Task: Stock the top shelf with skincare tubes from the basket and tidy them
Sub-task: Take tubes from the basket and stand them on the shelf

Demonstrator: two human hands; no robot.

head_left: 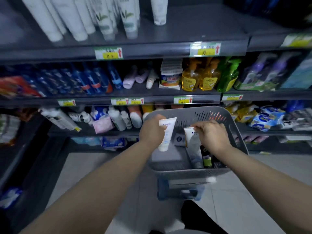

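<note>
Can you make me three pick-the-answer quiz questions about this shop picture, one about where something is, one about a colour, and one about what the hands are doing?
1. Where do the tall white tubes stand?
A. on the top shelf
B. on the floor
C. inside the basket

2. What colour is the basket?
A. red
B. grey
C. yellow

3. What is the left hand doing?
A. hanging empty
B. pointing at a price tag
C. holding a white tube

Answers:
1 A, they stand in a row on the top shelf, above the price tags.
2 B, its slotted walls and rim are grey.
3 C, its fingers are closed around a white tube over the basket, while the right hand pinches the top of another tube that reaches down into the basket.
</note>
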